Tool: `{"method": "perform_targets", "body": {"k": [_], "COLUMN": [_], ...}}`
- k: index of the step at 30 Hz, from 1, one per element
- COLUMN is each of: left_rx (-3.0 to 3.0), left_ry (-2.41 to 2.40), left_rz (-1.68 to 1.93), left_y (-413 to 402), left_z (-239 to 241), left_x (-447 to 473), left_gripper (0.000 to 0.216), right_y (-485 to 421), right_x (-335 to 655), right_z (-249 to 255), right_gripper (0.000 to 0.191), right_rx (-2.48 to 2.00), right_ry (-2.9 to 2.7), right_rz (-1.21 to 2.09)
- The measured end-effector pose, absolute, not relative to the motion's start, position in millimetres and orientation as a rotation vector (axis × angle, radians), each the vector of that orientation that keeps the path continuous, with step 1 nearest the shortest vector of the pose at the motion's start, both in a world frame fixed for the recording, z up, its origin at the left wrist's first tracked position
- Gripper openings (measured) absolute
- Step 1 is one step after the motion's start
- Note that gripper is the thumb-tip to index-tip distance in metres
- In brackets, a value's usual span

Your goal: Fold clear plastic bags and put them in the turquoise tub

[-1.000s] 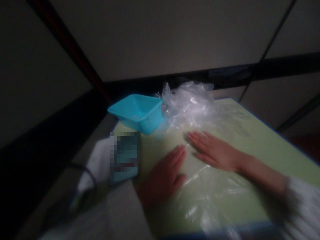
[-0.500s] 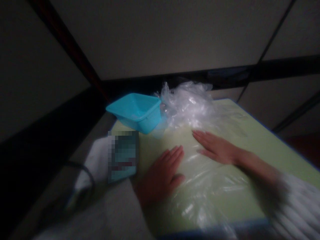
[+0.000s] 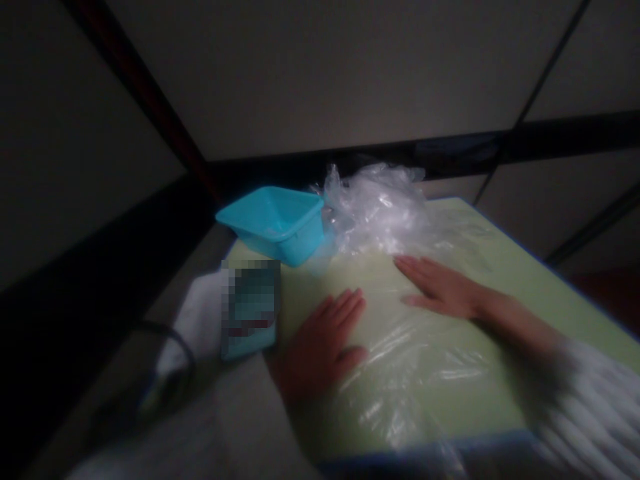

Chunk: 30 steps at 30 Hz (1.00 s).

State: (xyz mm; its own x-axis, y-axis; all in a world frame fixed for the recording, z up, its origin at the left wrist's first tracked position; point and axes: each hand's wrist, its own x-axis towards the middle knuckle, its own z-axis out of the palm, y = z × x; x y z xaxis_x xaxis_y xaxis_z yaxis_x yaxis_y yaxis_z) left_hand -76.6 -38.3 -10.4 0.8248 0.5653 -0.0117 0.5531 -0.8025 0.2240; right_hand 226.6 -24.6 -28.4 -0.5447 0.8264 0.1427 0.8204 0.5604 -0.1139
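Observation:
A clear plastic bag or sheet (image 3: 400,360) lies spread over the pale green tabletop (image 3: 520,287), its near end hanging past the blue front edge. My left hand (image 3: 325,347) rests palm down on its left side, fingers stretched out and thumb apart. Farther back and to the right, my right hand (image 3: 440,287) lies flat on the plastic, also with fingers extended. Neither hand grips anything. Beyond my hands sits a crumpled heap of clear plastic (image 3: 385,207).
A turquoise plastic basin (image 3: 280,227) stands at the back left, beside the heap. Left of my left hand is a blurred-out flat object (image 3: 253,310), with something white (image 3: 200,313) and a dark cable next to it. Wall panels close off the back.
My right hand has slid slightly right and away from me over the plastic. My left hand stays nearly in place, and the view has shifted a little.

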Motion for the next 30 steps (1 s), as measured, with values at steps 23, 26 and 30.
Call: {"method": "perform_targets", "body": {"k": [23,26,30], "left_rx": [2.818,2.826,2.829], "left_ry": [0.867,0.896,0.912], "left_rz": [0.149,0.121,0.103], "left_y": [-36.5,-36.6,-37.2], "left_z": [-13.4,-12.8,-13.1], "left_x": [-72.6,-74.0,-73.9], "left_gripper": [0.067,0.069,0.07], "right_y": [-44.4,-43.5,-40.2], "right_x": [174.1,179.6,192.0], "right_z": [-30.7,-28.5,-26.5], "right_gripper": [0.077,0.076,0.075], "right_rx": [-1.227,-1.25,-1.296], "right_ry": [-2.592,-2.592,-2.588], "right_rz": [0.095,0.089,0.057]}}
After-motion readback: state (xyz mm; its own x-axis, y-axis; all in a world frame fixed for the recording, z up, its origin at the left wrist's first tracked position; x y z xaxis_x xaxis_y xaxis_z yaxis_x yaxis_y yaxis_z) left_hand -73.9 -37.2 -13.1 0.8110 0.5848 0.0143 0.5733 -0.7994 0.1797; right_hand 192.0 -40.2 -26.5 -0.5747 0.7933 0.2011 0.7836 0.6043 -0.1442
